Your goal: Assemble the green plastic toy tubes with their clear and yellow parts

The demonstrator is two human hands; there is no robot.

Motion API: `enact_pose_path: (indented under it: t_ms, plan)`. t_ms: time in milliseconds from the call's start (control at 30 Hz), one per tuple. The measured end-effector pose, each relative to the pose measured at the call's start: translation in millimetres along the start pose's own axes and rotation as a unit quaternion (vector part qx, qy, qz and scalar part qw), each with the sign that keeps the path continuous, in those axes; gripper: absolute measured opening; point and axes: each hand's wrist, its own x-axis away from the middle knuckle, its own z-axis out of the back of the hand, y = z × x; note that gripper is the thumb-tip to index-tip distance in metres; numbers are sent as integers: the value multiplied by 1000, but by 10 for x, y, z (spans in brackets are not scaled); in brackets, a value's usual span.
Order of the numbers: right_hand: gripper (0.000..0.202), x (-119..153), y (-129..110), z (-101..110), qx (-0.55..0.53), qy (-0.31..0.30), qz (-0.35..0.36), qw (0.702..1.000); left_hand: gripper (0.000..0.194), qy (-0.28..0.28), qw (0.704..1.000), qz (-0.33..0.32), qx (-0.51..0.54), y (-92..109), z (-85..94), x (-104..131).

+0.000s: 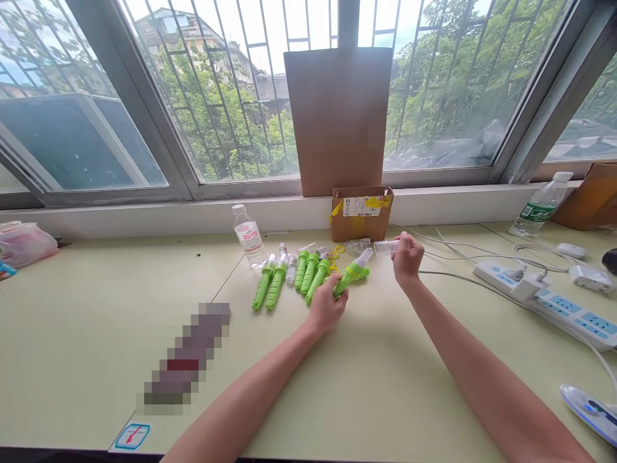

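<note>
The left hand (328, 302) wraps its fingers around a green handle (351, 278) whose clear tip points far and right, toward the other hand. The right hand (408, 258), fingers curled, pinches a clear ribbed tube (385, 247) just beyond that tip. Left of the held handle, more green handles (276, 287) lie on the counter (385, 386), near a water bottle (249, 238); a small cardboard box (360, 222) stands farther back.

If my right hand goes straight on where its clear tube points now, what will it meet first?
Probably the clear pieces by the small box; the tip of the green stick in the left hand is close, depth unclear.
</note>
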Motion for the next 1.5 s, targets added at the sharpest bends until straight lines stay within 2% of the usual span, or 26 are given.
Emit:
enact_pose_path:
  t_ms: [100,200,367,467,600,733,833,1000,1100,1233,1333,1500]
  plan:
    - [36,-62,-60,23,-46,-2,-30,998,20,-1,1000,-1,-2,10,5,7]
    - [35,-53,-138,28,-52,-12,-22,998,21,1,1000,-5,-11,4,7,10]
    - [37,44,-251,26,-7,-58,70,996,20,4,1000,-21,-17,-19,-1,3]
    - [38,123,-282,2,39,-116,109,987,21,-3,999,-28,-16,-34,-13,2]
    - [33,246,-283,-69,95,-236,146,956,25,-17,999,-39,-18,-58,-21,3]
    - [28,289,-277,-97,114,-267,132,948,26,-29,998,-40,-27,-72,-12,1]
    - [30,234,-303,-56,119,-324,86,935,27,-19,998,-42,-43,-58,-6,3]
    - [36,96,-450,67,129,-463,-5,877,32,28,995,-29,-96,-23,-19,27]
    - [42,46,-572,132,147,-527,-46,836,29,60,989,-55,-121,-31,-32,41]
    - [45,24,-687,194,180,-570,-64,799,25,107,972,-116,-174,-78,-26,40]
    - [47,16,-721,231,215,-599,-85,767,24,120,958,-149,-214,-121,-13,33]
    - [41,39,-696,243,261,-643,-102,713,22,80,941,-213,-251,-152,27,25]
